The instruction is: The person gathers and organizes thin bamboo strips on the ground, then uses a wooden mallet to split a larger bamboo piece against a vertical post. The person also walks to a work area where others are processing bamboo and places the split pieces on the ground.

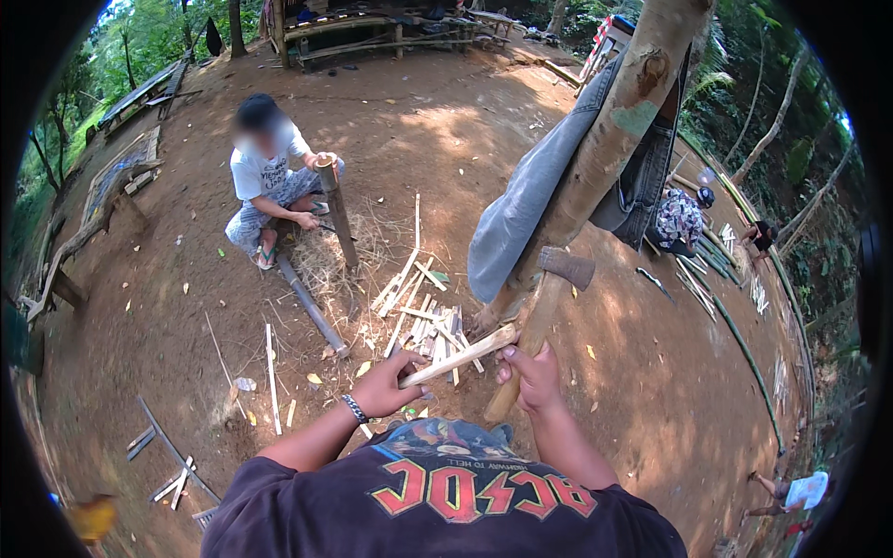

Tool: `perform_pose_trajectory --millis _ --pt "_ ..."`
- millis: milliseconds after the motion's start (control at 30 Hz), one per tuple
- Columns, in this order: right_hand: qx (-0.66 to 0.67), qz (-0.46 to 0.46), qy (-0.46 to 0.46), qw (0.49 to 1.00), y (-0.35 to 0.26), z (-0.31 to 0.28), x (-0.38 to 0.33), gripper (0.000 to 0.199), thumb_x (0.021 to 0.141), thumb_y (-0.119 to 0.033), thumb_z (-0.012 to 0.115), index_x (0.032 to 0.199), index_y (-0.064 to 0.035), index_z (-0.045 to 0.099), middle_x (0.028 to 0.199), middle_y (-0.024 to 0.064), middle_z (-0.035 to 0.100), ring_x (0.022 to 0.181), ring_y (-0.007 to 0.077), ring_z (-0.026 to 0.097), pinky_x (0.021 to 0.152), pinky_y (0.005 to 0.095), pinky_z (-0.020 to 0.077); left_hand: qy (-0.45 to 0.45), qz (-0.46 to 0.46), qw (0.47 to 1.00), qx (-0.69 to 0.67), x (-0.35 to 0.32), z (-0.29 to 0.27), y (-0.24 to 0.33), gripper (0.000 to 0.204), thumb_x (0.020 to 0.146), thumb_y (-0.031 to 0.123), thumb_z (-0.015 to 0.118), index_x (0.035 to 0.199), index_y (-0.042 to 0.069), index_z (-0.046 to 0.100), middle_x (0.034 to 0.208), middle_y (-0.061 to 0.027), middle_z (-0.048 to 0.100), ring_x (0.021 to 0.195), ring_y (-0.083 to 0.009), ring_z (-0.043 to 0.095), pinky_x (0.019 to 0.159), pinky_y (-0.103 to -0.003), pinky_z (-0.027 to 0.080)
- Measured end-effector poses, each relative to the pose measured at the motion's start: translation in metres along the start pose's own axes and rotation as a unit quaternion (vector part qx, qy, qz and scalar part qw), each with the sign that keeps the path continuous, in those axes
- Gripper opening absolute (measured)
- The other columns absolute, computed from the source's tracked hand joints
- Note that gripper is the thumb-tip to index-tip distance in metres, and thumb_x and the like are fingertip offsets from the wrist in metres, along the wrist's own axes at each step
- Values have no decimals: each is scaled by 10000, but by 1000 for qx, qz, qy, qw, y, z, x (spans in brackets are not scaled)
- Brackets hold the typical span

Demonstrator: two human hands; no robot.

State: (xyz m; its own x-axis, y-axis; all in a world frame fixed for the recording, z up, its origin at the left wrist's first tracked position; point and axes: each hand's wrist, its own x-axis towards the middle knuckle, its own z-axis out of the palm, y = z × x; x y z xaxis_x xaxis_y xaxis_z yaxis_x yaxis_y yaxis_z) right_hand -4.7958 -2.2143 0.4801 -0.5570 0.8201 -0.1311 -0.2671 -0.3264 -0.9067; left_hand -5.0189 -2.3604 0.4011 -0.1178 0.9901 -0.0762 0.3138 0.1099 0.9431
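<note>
My left hand (379,385) is closed round the near end of a pale wooden stick (462,356), which slants up to the right. The stick's far end meets my right hand (534,375), beside the axe handle. That hand grips the wooden handle of an axe (537,323), whose rusty brown head (566,268) points up and to the right. Whether the right fingers also touch the stick, I cannot tell. Beyond the stick, a pile of split wood pieces (437,325) lies on the dirt.
A tree trunk (605,149) with jeans (544,181) draped on it leans close ahead. At front left a person (270,181) squats by an upright bamboo post (337,214). Other people and green poles (749,358) are at right. A bamboo bench (372,37) stands far back.
</note>
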Motion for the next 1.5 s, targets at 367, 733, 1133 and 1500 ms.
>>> perform_pose_trajectory --millis 367,733,1133,1500 --pt "17 84 -74 994 -12 -16 -15 216 865 -22 596 1069 -11 526 816 122 615 560 172 577 502 316 491 -84 80 991 -64 33 9 53 339 877 230 718 1124 15 633 977 -67 657 884 -125 584 798 -281 473" --pt "89 104 -74 988 -5 -50 -38 323 877 -180 638 1117 -37 476 819 131 603 529 181 563 469 303 494 -88 118 987 -60 38 50 25 402 843 372 737 1049 35 659 904 -140 675 855 -283 660 762 -370 506" --pt "30 125 -4 992 -36 -133 -61 275 906 -199 689 1043 -47 503 754 44 566 547 110 542 493 265 464 -186 53 978 -75 87 138 33 381 848 261 755 1106 -1 657 977 -136 693 868 -196 657 788 -318 510" --pt "93 24 52 994 -110 -357 -134 232 937 -209 657 1027 -46 519 753 33 572 542 93 546 490 260 471 -374 77 923 53 213 336 151 369 840 256 770 1092 6 668 920 -111 692 823 -148 634 771 -297 500"
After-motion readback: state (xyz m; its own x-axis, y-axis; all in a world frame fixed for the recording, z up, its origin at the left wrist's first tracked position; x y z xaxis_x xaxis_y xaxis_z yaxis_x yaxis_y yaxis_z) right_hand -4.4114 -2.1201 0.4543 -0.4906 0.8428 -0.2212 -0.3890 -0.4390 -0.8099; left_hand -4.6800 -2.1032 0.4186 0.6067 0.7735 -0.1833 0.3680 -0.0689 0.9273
